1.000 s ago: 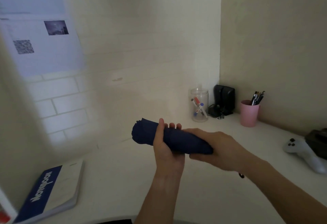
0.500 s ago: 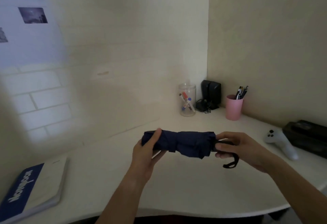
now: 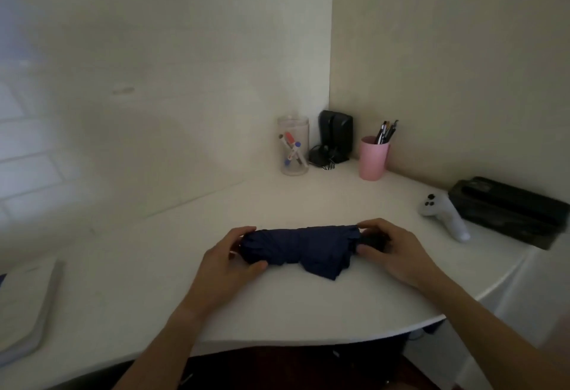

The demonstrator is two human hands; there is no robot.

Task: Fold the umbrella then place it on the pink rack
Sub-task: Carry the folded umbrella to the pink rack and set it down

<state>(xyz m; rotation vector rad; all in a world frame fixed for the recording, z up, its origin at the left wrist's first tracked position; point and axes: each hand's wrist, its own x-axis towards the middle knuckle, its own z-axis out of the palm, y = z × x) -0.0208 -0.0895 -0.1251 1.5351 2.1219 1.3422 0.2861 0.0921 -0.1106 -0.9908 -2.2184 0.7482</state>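
A collapsed navy blue umbrella (image 3: 300,249) lies crosswise on the white desk (image 3: 277,306), its fabric loosely bunched with a flap hanging toward me. My left hand (image 3: 229,261) grips its left end, thumb under and fingers over. My right hand (image 3: 391,249) holds the black handle at its right end, fingers curled round it. No pink rack is in view.
At the back corner stand a clear jar of markers (image 3: 293,146), a black speaker (image 3: 335,136) and a pink cup of pens (image 3: 373,157). A white game controller (image 3: 444,215) and a black case (image 3: 509,212) lie at the right. A notebook (image 3: 24,306) lies at the left.
Both hands have lowered the umbrella from the air down onto the desk. The view has turned right and tilted down.
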